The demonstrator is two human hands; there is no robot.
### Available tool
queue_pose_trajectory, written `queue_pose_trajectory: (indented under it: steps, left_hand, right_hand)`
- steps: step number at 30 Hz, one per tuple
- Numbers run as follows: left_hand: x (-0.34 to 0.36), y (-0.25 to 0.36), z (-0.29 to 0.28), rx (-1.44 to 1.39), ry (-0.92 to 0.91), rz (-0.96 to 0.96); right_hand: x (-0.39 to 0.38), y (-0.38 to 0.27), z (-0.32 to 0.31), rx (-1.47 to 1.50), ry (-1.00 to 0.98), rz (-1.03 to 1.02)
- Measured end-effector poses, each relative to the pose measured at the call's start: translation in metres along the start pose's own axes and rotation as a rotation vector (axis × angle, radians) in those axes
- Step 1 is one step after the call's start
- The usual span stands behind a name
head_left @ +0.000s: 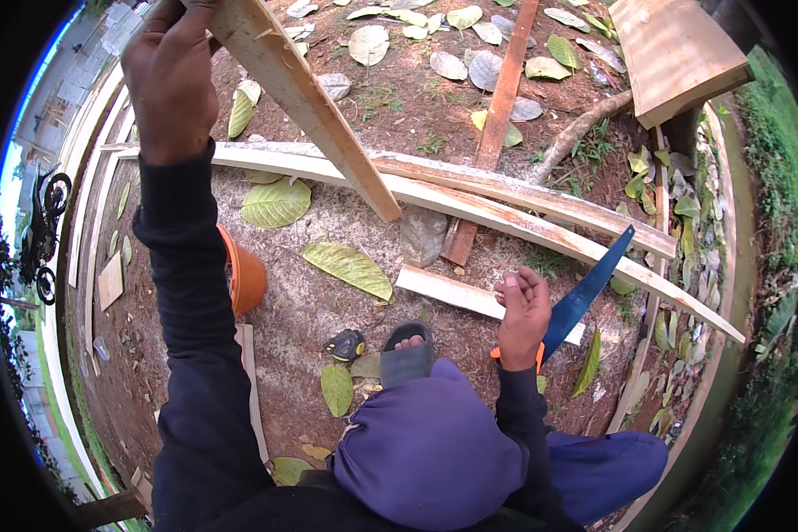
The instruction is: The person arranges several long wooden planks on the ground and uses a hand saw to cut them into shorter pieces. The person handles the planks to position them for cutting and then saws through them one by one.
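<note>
My left hand [173,93], raised at the upper left, is closed round a wooden plank [306,102]. The plank slants down to the right, its lower end in front of two long pale timber strips [470,195]. At the lower right, my right hand [525,317] has loosely curled fingers and shows nothing in its grasp. Behind its wrist is the orange handle of a handsaw [590,293]. The saw's blue blade points up and right, its tip overlapping the long strips. A short pale wood offcut [448,291] lies on the ground, partly hidden by my right hand.
An orange bucket [244,270] stands beside my left forearm. A black and yellow tape measure [345,345] lies near my sandalled foot [408,355]. A reddish board [505,89] runs beneath the strips. At upper right sits a thick wooden block [678,58]. Large leaves [350,270] litter the soil.
</note>
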State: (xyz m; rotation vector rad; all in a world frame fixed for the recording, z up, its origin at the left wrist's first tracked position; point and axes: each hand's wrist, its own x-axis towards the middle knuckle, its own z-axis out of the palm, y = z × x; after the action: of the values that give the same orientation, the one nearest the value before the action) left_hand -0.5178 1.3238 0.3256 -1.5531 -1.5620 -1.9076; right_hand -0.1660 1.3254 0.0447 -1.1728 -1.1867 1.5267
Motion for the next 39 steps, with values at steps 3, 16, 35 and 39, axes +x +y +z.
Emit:
queue_pose_trajectory:
  steps: [3,16,35,39]
  left_hand:
    - [0.005,0.038,-0.019,-0.065,0.027,-0.048]
    - [-0.118,-0.099,-0.062,-0.399,0.367,-1.075]
    - [-0.277,-0.169,-0.086,-0.035,0.241,-1.628]
    - [-0.288,-0.172,-0.095,0.024,0.217,-1.714]
  right_hand:
    - [-0.004,-0.012,-0.003,-0.116,0.020,-0.067]
    - [-0.014,-0.046,-0.052,-0.608,-0.338,-0.445]
    - [-0.034,0.009,-0.082,-0.496,-0.139,0.176]
    - [-0.020,0.003,-0.081,-0.574,-0.178,0.177]
